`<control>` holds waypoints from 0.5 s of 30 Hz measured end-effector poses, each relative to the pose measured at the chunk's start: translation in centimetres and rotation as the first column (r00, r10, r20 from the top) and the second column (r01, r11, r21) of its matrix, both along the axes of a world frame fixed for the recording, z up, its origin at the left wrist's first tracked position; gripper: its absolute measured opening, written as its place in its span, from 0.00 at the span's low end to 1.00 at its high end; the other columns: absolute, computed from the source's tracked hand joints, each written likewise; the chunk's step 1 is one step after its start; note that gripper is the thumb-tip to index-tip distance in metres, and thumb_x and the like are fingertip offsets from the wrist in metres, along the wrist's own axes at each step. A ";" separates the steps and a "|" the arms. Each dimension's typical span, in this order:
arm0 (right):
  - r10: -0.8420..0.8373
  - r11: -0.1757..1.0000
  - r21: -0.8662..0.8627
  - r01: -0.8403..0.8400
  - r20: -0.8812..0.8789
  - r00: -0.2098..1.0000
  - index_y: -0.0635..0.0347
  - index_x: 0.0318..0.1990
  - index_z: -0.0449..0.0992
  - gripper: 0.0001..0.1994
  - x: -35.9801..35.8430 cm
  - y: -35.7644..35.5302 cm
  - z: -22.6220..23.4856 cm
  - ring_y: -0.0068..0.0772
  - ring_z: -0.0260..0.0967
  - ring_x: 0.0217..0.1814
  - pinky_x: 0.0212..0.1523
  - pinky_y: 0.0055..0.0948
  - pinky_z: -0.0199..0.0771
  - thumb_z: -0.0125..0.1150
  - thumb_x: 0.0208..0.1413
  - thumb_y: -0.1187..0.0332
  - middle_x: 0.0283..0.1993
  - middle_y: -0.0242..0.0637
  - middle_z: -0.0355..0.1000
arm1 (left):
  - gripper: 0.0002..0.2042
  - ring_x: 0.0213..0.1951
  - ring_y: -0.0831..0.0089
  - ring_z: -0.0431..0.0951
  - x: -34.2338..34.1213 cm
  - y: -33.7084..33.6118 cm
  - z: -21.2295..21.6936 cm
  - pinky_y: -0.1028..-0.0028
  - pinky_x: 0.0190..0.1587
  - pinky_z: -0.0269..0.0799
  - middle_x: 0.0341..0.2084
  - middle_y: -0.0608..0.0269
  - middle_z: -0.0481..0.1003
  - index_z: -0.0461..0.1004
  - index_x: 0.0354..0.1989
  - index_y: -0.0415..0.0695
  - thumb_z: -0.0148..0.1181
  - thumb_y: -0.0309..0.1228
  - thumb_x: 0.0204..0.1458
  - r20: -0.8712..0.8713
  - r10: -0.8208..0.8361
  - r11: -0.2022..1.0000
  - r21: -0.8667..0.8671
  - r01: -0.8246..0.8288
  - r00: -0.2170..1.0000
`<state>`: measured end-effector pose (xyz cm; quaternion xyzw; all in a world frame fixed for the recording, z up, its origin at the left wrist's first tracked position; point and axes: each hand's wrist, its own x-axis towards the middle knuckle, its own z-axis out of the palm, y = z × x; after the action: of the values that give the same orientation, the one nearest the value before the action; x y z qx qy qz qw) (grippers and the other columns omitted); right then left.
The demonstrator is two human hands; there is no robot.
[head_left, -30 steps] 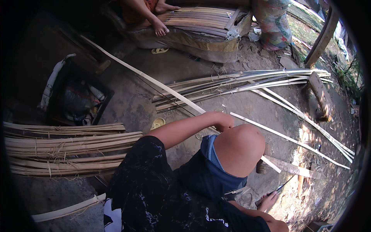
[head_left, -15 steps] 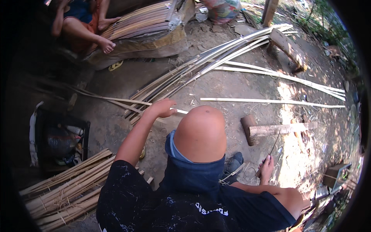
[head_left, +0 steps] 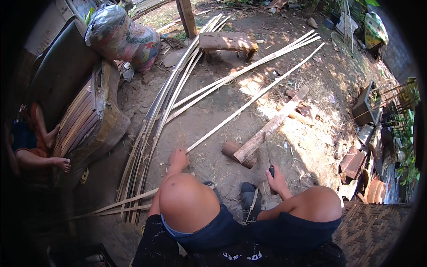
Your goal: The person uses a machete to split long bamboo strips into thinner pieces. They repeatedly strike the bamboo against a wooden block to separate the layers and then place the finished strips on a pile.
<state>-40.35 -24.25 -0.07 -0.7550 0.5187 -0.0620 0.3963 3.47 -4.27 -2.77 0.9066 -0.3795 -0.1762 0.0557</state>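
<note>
Low in front of my left knee, my left hand (head_left: 179, 159) has its fingers closed around the near end of a long pale bamboo strip (head_left: 255, 98). That strip runs away along the ground to the upper right. My right hand (head_left: 278, 180) grips a knife (head_left: 268, 149) by its dark handle, beside my right knee. Its long thin blade points up and away, close to a wooden plank (head_left: 278, 122). One end of the plank rests on a short round log (head_left: 231, 149).
A bundle of long strips (head_left: 167, 98) lies to the left, and more strips (head_left: 249, 67) cross behind. A low wooden bench (head_left: 227, 42) stands at the back. Another person's foot (head_left: 62, 164) shows at far left, beside stacked slats (head_left: 80, 115). Woven matting (head_left: 373, 229) lies at lower right.
The view has swung to the right. My left hand has gone from beside my left knee to the strip's near end and closed on it. My right hand still holds the knife.
</note>
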 end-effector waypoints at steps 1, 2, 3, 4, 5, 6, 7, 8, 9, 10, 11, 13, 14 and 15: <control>-0.003 0.999 -0.042 0.004 0.008 1.000 0.58 0.64 0.63 0.28 -0.6 -0.2 -0.2 0.64 0.73 0.52 0.53 0.48 0.72 0.57 0.61 0.53 0.49 0.62 0.74 | 0.17 0.52 0.45 0.74 -0.2 -0.1 -0.6 0.53 0.54 0.71 0.51 0.44 0.72 0.71 0.52 0.42 0.57 0.35 0.56 0.026 -0.040 0.998 0.054 0.039 0.999; 0.007 0.998 -0.069 -0.004 0.032 0.999 0.58 0.64 0.63 0.28 -0.3 0.0 -0.6 0.65 0.74 0.50 0.52 0.49 0.73 0.57 0.61 0.52 0.47 0.62 0.75 | 0.16 0.50 0.45 0.75 0.6 0.8 -1.3 0.53 0.53 0.71 0.48 0.44 0.73 0.71 0.51 0.42 0.57 0.34 0.56 0.048 -0.033 0.999 0.030 0.032 0.998; 0.020 0.995 -0.097 -0.014 0.056 0.998 0.57 0.63 0.64 0.28 0.2 0.0 -1.0 0.65 0.74 0.48 0.50 0.50 0.74 0.57 0.61 0.51 0.46 0.62 0.75 | 0.15 0.48 0.46 0.76 2.0 1.5 -1.8 0.53 0.52 0.71 0.46 0.44 0.74 0.72 0.50 0.42 0.57 0.34 0.55 0.072 -0.023 1.000 0.005 0.023 0.997; 0.010 0.998 -0.065 -0.007 0.038 0.999 0.58 0.64 0.63 0.29 -0.2 -0.2 -0.8 0.65 0.74 0.50 0.52 0.49 0.73 0.57 0.60 0.52 0.47 0.62 0.75 | 0.15 0.47 0.47 0.77 2.6 1.3 -1.9 0.53 0.51 0.71 0.43 0.44 0.75 0.72 0.49 0.42 0.58 0.35 0.55 -0.005 -0.015 0.998 -0.057 0.015 1.000; 0.013 1.000 -0.027 -0.012 0.032 0.999 0.58 0.64 0.63 0.29 0.1 -0.2 -0.4 0.65 0.73 0.51 0.53 0.48 0.72 0.57 0.60 0.52 0.48 0.62 0.74 | 0.15 0.45 0.48 0.77 3.6 1.8 -1.1 0.53 0.50 0.71 0.41 0.44 0.76 0.72 0.48 0.42 0.59 0.36 0.55 -0.073 0.001 0.994 -0.109 -0.009 0.997; 0.014 1.000 0.010 -0.014 0.024 1.000 0.59 0.64 0.63 0.29 0.1 -0.3 0.0 0.64 0.72 0.53 0.54 0.47 0.72 0.58 0.60 0.53 0.49 0.62 0.74 | 0.15 0.43 0.48 0.78 3.8 1.4 0.2 0.52 0.49 0.71 0.39 0.45 0.76 0.73 0.47 0.42 0.60 0.37 0.55 -0.146 0.011 0.987 -0.159 -0.034 0.989; -0.005 1.000 0.019 0.005 0.007 1.000 0.59 0.64 0.63 0.29 -0.9 -0.7 0.2 0.64 0.73 0.53 0.54 0.47 0.72 0.58 0.60 0.53 0.49 0.62 0.74 | 0.14 0.41 0.49 0.78 2.5 -0.5 2.7 0.54 0.46 0.72 0.36 0.45 0.76 0.73 0.46 0.42 0.61 0.37 0.55 -0.023 -0.009 0.968 -0.250 0.003 1.000; -0.022 0.999 0.034 0.022 -0.006 1.000 0.59 0.64 0.63 0.29 -1.7 -0.9 0.2 0.64 0.73 0.52 0.54 0.47 0.72 0.58 0.60 0.53 0.49 0.62 0.74 | 0.13 0.39 0.50 0.79 1.3 -2.2 6.8 0.55 0.43 0.73 0.33 0.46 0.76 0.73 0.44 0.42 0.62 0.36 0.56 0.102 -0.015 0.942 -0.332 0.048 0.995; -0.020 0.998 0.057 0.019 0.011 1.000 0.59 0.64 0.63 0.29 -1.4 -0.7 0.0 0.64 0.73 0.52 0.54 0.47 0.72 0.58 0.60 0.53 0.49 0.62 0.74 | 0.12 0.36 0.51 0.78 1.4 -2.8 11.3 0.57 0.39 0.73 0.33 0.48 0.76 0.73 0.43 0.42 0.63 0.35 0.56 0.112 -0.006 0.865 -0.498 0.061 0.994; -0.035 0.998 0.060 0.032 0.034 0.999 0.59 0.63 0.64 0.29 -1.5 -0.8 0.0 0.63 0.73 0.52 0.54 0.47 0.72 0.59 0.59 0.52 0.49 0.62 0.74 | 0.11 0.33 0.51 0.78 1.3 -3.8 14.9 0.60 0.35 0.72 0.32 0.50 0.75 0.72 0.42 0.42 0.63 0.34 0.57 0.106 0.002 0.750 -0.658 0.069 0.994; -0.046 0.997 0.068 0.041 0.063 0.997 0.59 0.63 0.64 0.30 -1.4 -0.9 -0.5 0.63 0.73 0.53 0.53 0.47 0.72 0.60 0.59 0.52 0.49 0.62 0.74 | 0.10 0.30 0.56 0.77 1.8 -4.5 17.5 0.63 0.33 0.71 0.29 0.53 0.74 0.72 0.42 0.41 0.63 0.33 0.57 0.222 0.010 0.672 -0.723 0.158 0.975; -0.080 0.991 0.112 0.067 0.116 0.990 0.58 0.61 0.65 0.30 -1.3 -0.6 -1.3 0.61 0.74 0.52 0.53 0.46 0.73 0.62 0.57 0.51 0.49 0.61 0.74 | 0.10 0.26 0.65 0.75 2.2 -6.3 21.7 0.68 0.29 0.70 0.24 0.58 0.73 0.72 0.42 0.40 0.63 0.32 0.59 0.270 0.003 0.611 -0.763 0.212 0.963; -0.100 0.986 0.147 0.077 0.150 0.984 0.58 0.60 0.66 0.30 -1.1 -0.4 -1.4 0.60 0.74 0.51 0.52 0.46 0.73 0.63 0.56 0.50 0.48 0.60 0.75 | 0.10 0.25 0.68 0.74 2.1 -7.3 24.4 0.69 0.29 0.69 0.22 0.60 0.73 0.72 0.42 0.40 0.62 0.33 0.59 0.217 -0.016 0.636 -0.751 0.177 0.976; -0.115 0.981 0.177 0.081 0.193 0.974 0.58 0.59 0.67 0.30 -0.4 -0.3 -0.8 0.59 0.75 0.51 0.51 0.46 0.73 0.64 0.55 0.50 0.48 0.59 0.75 | 0.11 0.23 0.72 0.73 2.3 -8.5 26.8 0.71 0.28 0.68 0.21 0.62 0.72 0.72 0.42 0.40 0.62 0.33 0.60 0.171 -0.028 0.658 -0.738 0.147 0.985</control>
<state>-40.75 -24.55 -0.88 -0.6821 0.5157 -0.1138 0.5059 5.72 -12.72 24.01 0.7944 -0.4645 0.0589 0.3868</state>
